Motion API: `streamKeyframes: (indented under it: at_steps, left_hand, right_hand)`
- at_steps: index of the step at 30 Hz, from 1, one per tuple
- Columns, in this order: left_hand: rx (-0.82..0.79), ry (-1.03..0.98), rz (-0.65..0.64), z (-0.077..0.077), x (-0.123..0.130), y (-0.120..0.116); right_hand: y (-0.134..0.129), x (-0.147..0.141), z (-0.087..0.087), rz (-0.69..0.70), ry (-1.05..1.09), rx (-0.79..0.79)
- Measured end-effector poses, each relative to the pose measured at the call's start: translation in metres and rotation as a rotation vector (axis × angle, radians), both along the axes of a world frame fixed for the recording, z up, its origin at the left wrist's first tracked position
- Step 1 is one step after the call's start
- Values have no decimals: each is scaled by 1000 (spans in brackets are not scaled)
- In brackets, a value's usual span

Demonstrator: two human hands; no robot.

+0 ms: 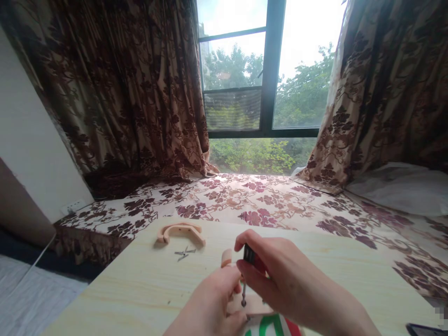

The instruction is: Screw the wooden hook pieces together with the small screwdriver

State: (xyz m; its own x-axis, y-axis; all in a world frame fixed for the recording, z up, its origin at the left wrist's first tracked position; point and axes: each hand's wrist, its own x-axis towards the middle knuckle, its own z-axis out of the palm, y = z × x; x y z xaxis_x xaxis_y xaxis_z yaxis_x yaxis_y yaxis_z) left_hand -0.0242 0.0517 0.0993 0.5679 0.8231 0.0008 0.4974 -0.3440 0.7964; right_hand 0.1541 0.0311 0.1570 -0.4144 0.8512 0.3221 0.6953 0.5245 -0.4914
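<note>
My right hand (280, 266) is closed around the dark and red handle of a screwdriver (248, 254). Its shaft points down, and the tip meets a screw (243, 303) at a pale wooden piece (259, 305). My left hand (219, 298) grips that wooden piece beside the screw, with fingers partly hidden. Another wooden end (227, 257) sticks up just beyond my left fingers; whether it belongs to the same piece I cannot tell. Below lies something white, green and red (269, 325), cut off by the frame's bottom edge.
Curved wooden pieces (180, 228) lie on the light wooden table (122, 294) at the far left, with several loose screws (185, 253) in front. A dark flat object (423, 329) shows at the bottom right corner. Behind the table are a flowered window seat (257, 200), curtains and a window.
</note>
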Motion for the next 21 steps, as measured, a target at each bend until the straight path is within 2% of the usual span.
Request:
streamKeyframes:
  at_steps: [6, 13, 16, 21]
  left_hand:
    - [88, -15, 45, 8, 18, 4]
    - [39, 110, -2, 19, 19, 19]
    - [44, 119, 3, 18, 16, 20]
    - [87, 97, 69, 8, 19, 15]
  right_hand:
    - [10, 6, -2, -8, 24, 54]
    - [17, 15, -2, -22, 40, 78]
    - [15, 14, -3, 3, 42, 66]
    - [13, 14, -4, -15, 13, 80]
